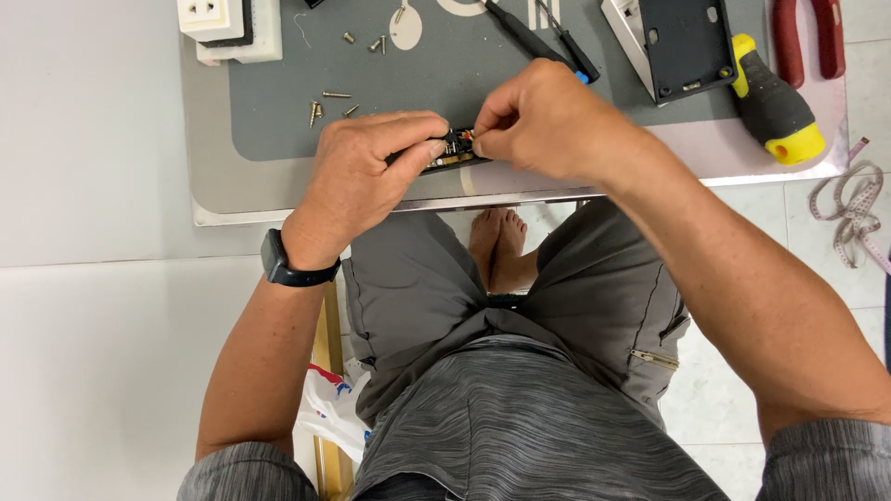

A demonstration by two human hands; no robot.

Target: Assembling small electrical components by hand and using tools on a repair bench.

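While both hands pinch it, small black electrical part (pixel 452 150), copper contacts, left hand (pixel 367 176) grip clenched, right hand (pixel 548 121) too.

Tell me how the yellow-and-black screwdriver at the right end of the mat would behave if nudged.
The screwdriver has a rounded handle, so it may roll a little. Its black ribbed grip probably resists slipping on the grey mat. The thick handle suggests it is stiff and fairly solid for its size, unlike the loose screws, which would likely scatter.

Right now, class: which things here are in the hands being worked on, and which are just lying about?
In hand:
small black component, held by left hand and right hand

Lying about:
loose screws
two screwdrivers
yellow-black handled tool
red pliers
white socket
measuring tape
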